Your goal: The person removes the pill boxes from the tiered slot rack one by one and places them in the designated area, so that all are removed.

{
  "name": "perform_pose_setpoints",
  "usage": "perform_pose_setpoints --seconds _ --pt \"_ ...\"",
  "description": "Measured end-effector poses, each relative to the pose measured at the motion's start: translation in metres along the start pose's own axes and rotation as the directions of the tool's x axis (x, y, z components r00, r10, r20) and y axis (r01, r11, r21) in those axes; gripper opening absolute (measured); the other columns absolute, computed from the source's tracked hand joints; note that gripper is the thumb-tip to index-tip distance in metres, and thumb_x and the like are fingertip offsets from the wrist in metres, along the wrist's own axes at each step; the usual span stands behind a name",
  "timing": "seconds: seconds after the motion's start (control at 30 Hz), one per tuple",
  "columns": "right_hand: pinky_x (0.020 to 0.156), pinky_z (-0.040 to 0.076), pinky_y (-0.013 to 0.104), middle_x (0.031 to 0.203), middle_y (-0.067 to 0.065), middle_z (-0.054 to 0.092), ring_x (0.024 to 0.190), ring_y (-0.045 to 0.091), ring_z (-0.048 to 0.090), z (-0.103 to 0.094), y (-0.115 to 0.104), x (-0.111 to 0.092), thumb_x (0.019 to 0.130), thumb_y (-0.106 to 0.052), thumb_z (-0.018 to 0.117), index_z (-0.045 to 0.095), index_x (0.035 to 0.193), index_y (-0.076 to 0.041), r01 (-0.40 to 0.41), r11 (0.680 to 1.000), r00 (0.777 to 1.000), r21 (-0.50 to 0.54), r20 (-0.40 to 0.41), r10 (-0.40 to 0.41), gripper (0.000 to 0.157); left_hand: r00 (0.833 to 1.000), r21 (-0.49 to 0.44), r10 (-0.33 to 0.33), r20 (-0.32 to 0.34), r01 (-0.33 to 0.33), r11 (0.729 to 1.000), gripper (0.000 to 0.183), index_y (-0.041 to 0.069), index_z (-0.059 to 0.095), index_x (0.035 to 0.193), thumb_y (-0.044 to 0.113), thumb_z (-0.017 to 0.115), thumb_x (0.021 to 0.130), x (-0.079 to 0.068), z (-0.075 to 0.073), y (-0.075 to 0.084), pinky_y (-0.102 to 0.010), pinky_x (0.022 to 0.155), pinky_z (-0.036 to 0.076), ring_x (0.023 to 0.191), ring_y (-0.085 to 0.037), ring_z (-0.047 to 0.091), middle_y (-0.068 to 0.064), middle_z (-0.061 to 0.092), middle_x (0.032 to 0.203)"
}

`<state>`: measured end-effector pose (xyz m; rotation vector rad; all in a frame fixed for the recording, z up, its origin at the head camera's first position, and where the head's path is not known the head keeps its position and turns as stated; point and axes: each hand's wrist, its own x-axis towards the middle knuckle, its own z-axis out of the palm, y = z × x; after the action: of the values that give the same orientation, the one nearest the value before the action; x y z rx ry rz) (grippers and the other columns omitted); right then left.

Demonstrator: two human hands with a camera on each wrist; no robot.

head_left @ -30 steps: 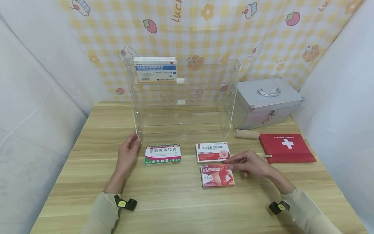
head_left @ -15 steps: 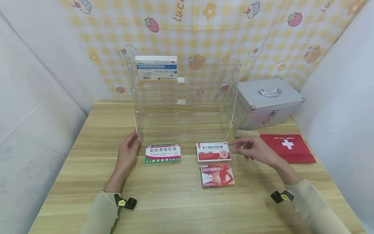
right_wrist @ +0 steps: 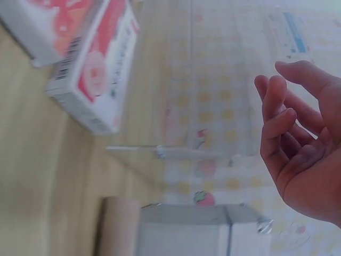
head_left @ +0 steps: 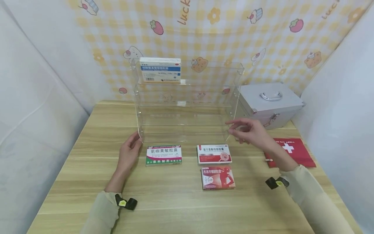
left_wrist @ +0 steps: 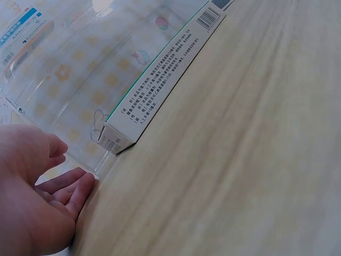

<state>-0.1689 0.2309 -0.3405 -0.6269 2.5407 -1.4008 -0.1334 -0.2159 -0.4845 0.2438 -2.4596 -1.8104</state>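
Note:
My left hand (head_left: 128, 152) rests at the lower left corner of a clear acrylic tiered rack (head_left: 181, 127), fingertips against its outer side. Close to that corner lies a green-and-white medicine box (head_left: 163, 156), its printed side (left_wrist: 165, 74) seen in the left wrist view. My right hand (head_left: 248, 131) hovers with bent, loose fingers by the rack's lower right side, holding nothing. Below it to the left lie a white-and-red medicine box (head_left: 214, 154) and a red-and-pink medicine box (head_left: 218, 177). A blue-and-white medicine box (head_left: 160, 70) stands on the rack's top tier, at the left.
A silver metal case (head_left: 270, 100) with a handle stands right of the rack. The red first-aid pouch (head_left: 298, 152) lies in front of it, partly behind my right forearm. A beige roll (right_wrist: 120, 226) lies near the case. Patterned cloth (head_left: 216, 42) hangs behind.
My right hand has left the red-and-pink box, passed beside the white-and-red one, and risen toward the rack's right side. The left hand stays at the corner. The head view has shifted slightly.

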Motion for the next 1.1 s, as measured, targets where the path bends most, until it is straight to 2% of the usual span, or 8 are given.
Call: perform_pose_setpoints --seconds 0.2,0.37,0.67,0.87,1.1 --pt "0.035 0.037 0.025 0.099 0.016 0.069 0.049 0.021 0.057 -0.003 -0.039 0.016 0.094 -0.007 0.067 0.063 0.126 -0.005 0.071 0.997 0.998 -0.004 0.003 -0.071 0.032 1.0 0.005 0.014 -0.004 -0.014 1.0 0.047 0.02 0.043 0.148 0.034 0.05 0.103 0.0 0.0 -0.001 -0.036 0.106 0.043 0.13 -0.022 0.048 -0.006 0.048 0.146" --pt "0.035 0.036 0.024 0.101 0.015 0.067 0.05 0.02 0.057 -0.009 -0.058 0.028 0.094 -0.011 0.067 0.064 0.125 -0.008 0.074 0.997 0.997 -0.023 -0.02 -0.075 0.031 1.0 0.007 0.027 -0.01 -0.027 1.0 0.048 0.02 0.045 0.147 0.035 0.051 0.103 0.0 0.0 -0.001 -0.034 0.105 0.044 0.129 -0.022 0.049 -0.007 0.049 0.144" --pt "0.037 0.035 0.023 0.103 0.015 0.068 0.052 0.02 0.057 -0.014 -0.083 0.05 0.094 -0.011 0.067 0.065 0.124 -0.007 0.112 0.993 0.992 -0.034 -0.063 -0.114 0.03 1.0 0.019 0.025 -0.016 -0.025 1.0 0.047 0.022 0.046 0.146 0.038 0.051 0.102 0.001 0.0 0.0 -0.036 0.105 0.044 0.128 -0.021 0.049 -0.006 0.05 0.144" --pt "0.039 0.036 0.021 0.105 0.013 0.068 0.053 0.023 0.058 -0.018 -0.1 0.068 0.094 -0.015 0.068 0.066 0.123 -0.01 0.108 0.994 0.991 -0.022 -0.079 -0.109 0.03 0.999 0.01 0.037 -0.022 -0.037 0.999 0.048 0.022 0.047 0.146 0.038 0.052 0.102 0.001 0.0 -0.001 -0.034 0.105 0.044 0.128 -0.02 0.049 -0.005 0.05 0.144" --pt "0.036 0.036 0.021 0.105 0.011 0.068 0.05 0.02 0.057 -0.029 -0.097 0.101 0.091 -0.021 0.072 0.068 0.121 -0.014 0.159 0.987 0.981 -0.015 -0.109 -0.159 0.031 0.999 0.002 0.035 -0.024 -0.035 0.999 0.046 0.022 0.047 0.146 0.035 0.052 0.102 0.0 0.0 -0.003 -0.033 0.105 0.043 0.128 -0.021 0.049 -0.005 0.05 0.144"
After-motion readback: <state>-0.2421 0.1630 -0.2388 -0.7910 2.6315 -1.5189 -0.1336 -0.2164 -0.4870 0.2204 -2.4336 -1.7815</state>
